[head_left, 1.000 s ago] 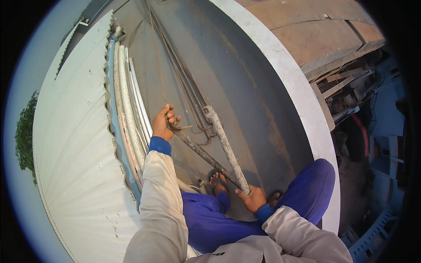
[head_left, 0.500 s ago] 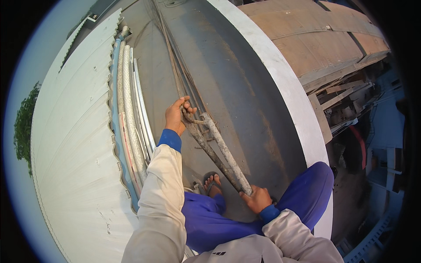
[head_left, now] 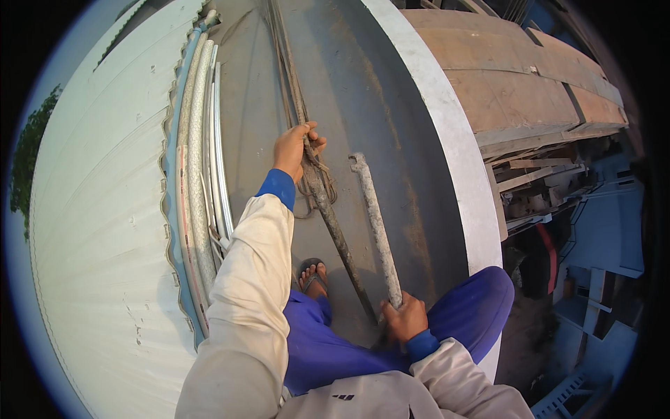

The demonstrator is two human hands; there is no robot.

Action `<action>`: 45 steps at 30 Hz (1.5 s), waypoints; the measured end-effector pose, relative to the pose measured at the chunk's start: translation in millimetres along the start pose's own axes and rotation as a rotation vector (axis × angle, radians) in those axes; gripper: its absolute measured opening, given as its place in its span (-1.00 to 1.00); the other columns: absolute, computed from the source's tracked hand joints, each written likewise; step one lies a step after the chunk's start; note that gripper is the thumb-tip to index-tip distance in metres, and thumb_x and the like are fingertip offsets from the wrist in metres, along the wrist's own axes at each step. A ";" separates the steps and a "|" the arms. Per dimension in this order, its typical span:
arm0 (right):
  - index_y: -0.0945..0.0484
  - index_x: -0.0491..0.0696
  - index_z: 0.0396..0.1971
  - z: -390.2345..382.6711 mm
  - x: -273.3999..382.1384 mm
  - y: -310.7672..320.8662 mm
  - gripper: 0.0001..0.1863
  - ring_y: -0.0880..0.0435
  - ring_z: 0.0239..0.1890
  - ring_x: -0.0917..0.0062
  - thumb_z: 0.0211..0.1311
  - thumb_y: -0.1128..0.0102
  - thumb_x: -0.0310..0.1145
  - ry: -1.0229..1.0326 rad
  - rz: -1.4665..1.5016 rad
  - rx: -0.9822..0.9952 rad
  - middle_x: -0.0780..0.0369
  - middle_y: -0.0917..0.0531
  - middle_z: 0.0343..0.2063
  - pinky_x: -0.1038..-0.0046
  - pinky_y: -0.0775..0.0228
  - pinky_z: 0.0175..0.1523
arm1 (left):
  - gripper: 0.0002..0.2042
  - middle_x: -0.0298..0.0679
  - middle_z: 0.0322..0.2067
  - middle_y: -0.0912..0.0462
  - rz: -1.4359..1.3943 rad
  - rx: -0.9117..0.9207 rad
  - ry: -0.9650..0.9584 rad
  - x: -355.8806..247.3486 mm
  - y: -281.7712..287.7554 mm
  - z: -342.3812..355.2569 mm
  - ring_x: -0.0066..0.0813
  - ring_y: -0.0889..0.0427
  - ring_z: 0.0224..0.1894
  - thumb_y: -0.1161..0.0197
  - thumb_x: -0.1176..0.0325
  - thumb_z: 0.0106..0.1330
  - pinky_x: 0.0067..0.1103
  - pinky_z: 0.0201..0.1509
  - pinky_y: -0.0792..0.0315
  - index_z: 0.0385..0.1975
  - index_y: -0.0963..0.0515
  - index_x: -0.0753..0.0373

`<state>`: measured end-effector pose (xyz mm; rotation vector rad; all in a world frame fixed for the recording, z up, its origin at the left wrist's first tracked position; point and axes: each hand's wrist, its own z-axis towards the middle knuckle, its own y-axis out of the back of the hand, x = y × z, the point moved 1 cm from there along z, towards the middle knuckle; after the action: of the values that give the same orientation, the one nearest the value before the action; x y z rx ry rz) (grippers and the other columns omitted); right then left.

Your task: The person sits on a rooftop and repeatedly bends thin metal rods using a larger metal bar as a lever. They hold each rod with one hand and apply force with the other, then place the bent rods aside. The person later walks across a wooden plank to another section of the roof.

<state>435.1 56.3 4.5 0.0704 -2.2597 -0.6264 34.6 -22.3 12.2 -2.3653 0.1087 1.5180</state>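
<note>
My right hand (head_left: 406, 318) is closed round the near end of a pale, rough-coated pipe (head_left: 377, 220), whose far end has a notch or short hook. With its fingers wrapped round, my left hand (head_left: 299, 150) grips the upper end of a dark, dirt-stained pole (head_left: 335, 230). Thin cord or wire (head_left: 307, 188) hangs in loops beside that hand. Long thin strands, rods or ropes (head_left: 283, 56), run from there toward the far end of the floor. The dark pole slants down toward my right hand, apart from the pale pipe.
On the left, several pipes and a braided hose (head_left: 201, 140) lie along a white corrugated sheet (head_left: 105, 209). My sandaled foot (head_left: 313, 276) rests on the grey floor (head_left: 349, 91). A white parapet (head_left: 447, 126) borders the right, with brown boards (head_left: 516, 91) and a drop beyond it.
The pale pipe has come apart from the dark pole and now stands to its right. My left hand has moved farther away with the dark pole; my right hand stays on the pipe.
</note>
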 end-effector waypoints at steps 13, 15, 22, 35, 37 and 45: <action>-0.66 -0.12 -0.20 48.2 -24.7 -49.3 -0.57 -0.72 -0.31 -0.04 0.19 -0.28 -0.03 0.129 -0.268 -0.075 -0.07 -0.71 -0.43 0.08 -0.56 -0.10 | -0.64 -0.24 -0.38 -0.52 0.011 0.027 0.014 -4.2 1.0 -2.6 -0.29 -0.76 -0.26 0.03 0.36 0.52 -0.43 -0.10 -0.75 0.13 -0.45 0.50; -0.67 -0.11 -0.21 60.6 -33.1 -60.4 -0.55 -0.72 -0.30 -0.03 0.21 -0.27 0.02 0.097 -0.273 -0.073 -0.07 -0.71 -0.43 0.08 -0.55 -0.10 | -0.64 -0.23 -0.37 -0.53 0.023 0.017 0.014 -5.0 1.9 -6.4 -0.30 -0.76 -0.26 0.03 0.35 0.52 -0.43 -0.11 -0.75 0.13 -0.45 0.50; -0.68 -0.10 -0.30 92.6 -51.7 -94.6 -0.50 -0.71 -0.35 -0.05 0.26 -0.26 0.13 0.193 -0.130 -0.271 -0.05 -0.68 -0.51 0.09 -0.53 -0.18 | -0.64 -0.19 -0.37 -0.55 0.021 0.015 0.006 -3.4 -8.1 -0.9 -0.32 -0.75 -0.31 -0.01 0.35 0.49 -0.44 -0.16 -0.75 0.13 -0.45 0.50; -0.60 -0.14 -0.36 116.1 -81.6 -106.8 -0.43 -0.69 -0.39 -0.08 0.31 -0.16 0.17 0.297 -0.086 -0.273 -0.10 -0.66 -0.55 0.06 -0.53 -0.21 | -0.65 -0.40 -0.56 -0.30 -0.013 -0.008 -0.022 4.4 -14.1 1.7 -0.57 -0.37 -0.53 -0.01 0.44 0.44 -0.30 0.02 -0.70 0.12 -0.43 0.54; -0.61 -0.14 -0.35 119.6 -81.4 -108.7 -0.44 -0.69 -0.40 -0.07 0.31 -0.16 0.17 0.262 -0.126 -0.234 -0.09 -0.66 -0.55 0.06 -0.53 -0.21 | -0.66 -0.43 -0.57 -0.24 -0.039 -0.013 0.004 3.4 -12.5 2.2 -0.59 -0.32 -0.53 -0.01 0.43 0.47 -0.24 0.12 -0.67 0.13 -0.41 0.52; -0.63 -0.13 -0.36 134.3 -93.4 -123.0 -0.39 -0.69 -0.43 -0.05 0.29 -0.15 0.24 0.266 -0.154 -0.267 -0.06 -0.66 -0.56 0.10 -0.55 -0.24 | -0.67 -0.42 -0.57 -0.26 -0.063 0.011 0.026 18.1 -11.3 18.8 -0.57 -0.34 -0.53 -0.02 0.45 0.45 -0.24 0.15 -0.64 0.12 -0.41 0.51</action>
<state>388.7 26.6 -192.6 0.1858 -1.9103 -0.9385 28.7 -3.7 -8.6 -2.3578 0.0476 1.4537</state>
